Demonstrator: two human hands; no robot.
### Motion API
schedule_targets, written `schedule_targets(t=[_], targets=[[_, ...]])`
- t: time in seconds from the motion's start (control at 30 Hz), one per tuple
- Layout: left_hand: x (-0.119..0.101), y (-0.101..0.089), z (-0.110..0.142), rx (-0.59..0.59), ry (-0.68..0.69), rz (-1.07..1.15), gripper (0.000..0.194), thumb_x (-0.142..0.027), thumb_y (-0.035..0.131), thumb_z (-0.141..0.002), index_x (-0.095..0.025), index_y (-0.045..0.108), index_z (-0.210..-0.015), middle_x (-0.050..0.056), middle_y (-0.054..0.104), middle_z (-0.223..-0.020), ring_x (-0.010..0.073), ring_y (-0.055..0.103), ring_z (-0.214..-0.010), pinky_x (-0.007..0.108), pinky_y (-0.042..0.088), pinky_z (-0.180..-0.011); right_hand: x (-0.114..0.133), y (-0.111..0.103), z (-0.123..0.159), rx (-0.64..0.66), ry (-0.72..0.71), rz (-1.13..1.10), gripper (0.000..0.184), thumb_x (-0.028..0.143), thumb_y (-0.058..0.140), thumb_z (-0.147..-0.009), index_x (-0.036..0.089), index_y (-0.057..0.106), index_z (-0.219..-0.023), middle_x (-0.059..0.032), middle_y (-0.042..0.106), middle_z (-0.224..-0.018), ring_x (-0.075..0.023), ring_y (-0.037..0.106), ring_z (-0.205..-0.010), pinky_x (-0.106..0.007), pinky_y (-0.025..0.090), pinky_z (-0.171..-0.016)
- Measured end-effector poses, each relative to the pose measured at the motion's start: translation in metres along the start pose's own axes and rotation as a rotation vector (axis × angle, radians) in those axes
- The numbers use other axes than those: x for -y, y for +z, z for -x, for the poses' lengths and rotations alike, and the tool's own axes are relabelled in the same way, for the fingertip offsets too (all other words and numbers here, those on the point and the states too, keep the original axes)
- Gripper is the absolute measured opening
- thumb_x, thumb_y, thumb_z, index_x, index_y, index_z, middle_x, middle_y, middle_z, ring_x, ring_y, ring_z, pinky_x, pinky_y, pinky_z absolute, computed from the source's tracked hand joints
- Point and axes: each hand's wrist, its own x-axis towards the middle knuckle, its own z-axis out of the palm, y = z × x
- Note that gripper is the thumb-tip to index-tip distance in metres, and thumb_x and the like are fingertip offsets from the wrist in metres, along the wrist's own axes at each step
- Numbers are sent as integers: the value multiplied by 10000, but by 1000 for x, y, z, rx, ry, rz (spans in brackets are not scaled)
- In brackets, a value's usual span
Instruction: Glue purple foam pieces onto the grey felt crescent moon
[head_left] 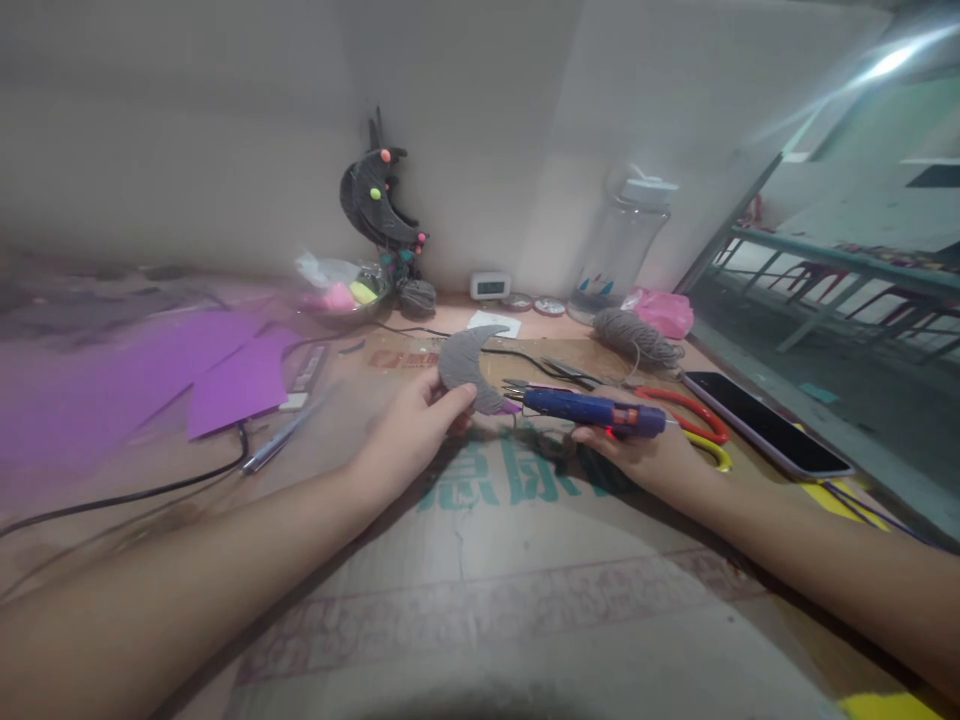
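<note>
My left hand [424, 425] is closed on a grey yarn-wrapped crescent moon [465, 365], thumb across its lower part. A bit of purple shows at the crescent's lower tip. In my right hand [637, 450] is a blue hot glue gun [592, 408] with a small red light glowing on it. Its metal nozzle points left, close beside the open side of the crescent; whether the two touch I cannot tell. Some of the fingers of my right hand are hidden behind the glue gun.
Scissors with red and yellow handles [694, 415] and a phone [765, 422] lie right. Behind are a grey yarn skein [637, 338], a clear bottle [619, 245], a small clock [490, 286] and a dark crescent ornament [379, 195]. Purple sheets [236, 380] and a pen [274, 445] lie left.
</note>
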Motion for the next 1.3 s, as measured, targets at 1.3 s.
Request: schedule_targets(t=[1.3], targets=[[4,-2,-1,1,63,-12,175,-344,618,-829,-177,569,-843,-53,479,-605,117,425,-566,232,323,-538,-9,6,-113,-3,105,109,400,463,496,-939,159,750,-995,-79,729,-910,-209,645,-874,-306,461,-795]])
